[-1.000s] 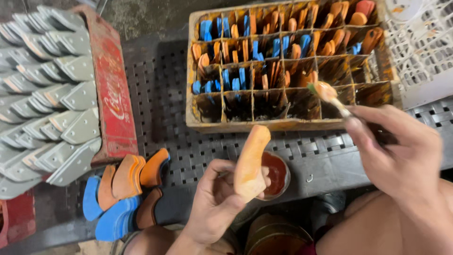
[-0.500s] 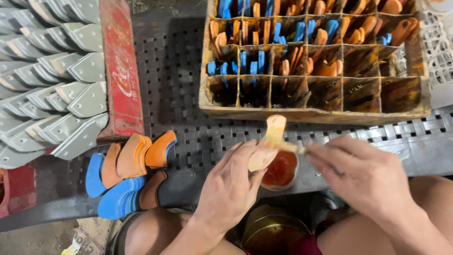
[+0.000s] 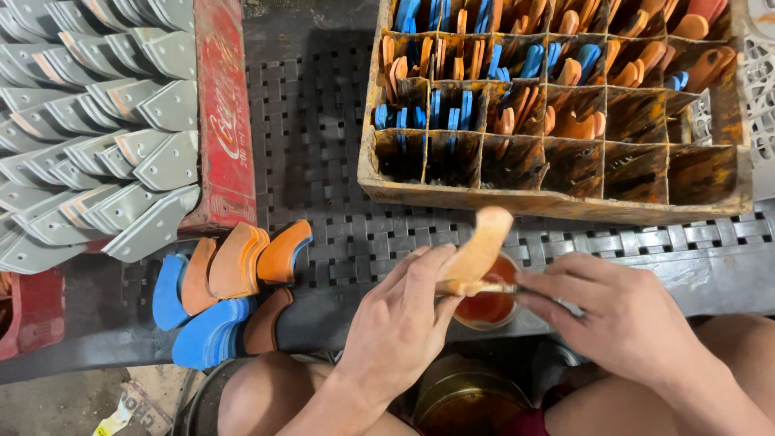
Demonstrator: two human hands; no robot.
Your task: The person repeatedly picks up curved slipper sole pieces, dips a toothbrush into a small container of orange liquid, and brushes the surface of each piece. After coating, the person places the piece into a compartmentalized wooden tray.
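Observation:
My left hand (image 3: 408,315) grips an orange curved heel piece (image 3: 480,246), held upright over a small round cup of orange-red liquid (image 3: 487,305). My right hand (image 3: 622,319) pinches a thin brush (image 3: 484,287) whose tip touches the lower part of the piece. The cup sits on the dark perforated mat (image 3: 323,161), just behind my knees.
A wooden divided crate (image 3: 565,198) with several orange and blue pieces stands at the back right. A loose pile of orange and blue pieces (image 3: 226,282) lies at the left. Grey shaped parts (image 3: 97,121) fill a red crate (image 3: 222,121). A metal can (image 3: 464,396) sits between my legs.
My right hand has come down from near the wooden crate and brought the brush to the piece. The view has shifted so the crate sits higher and farther right.

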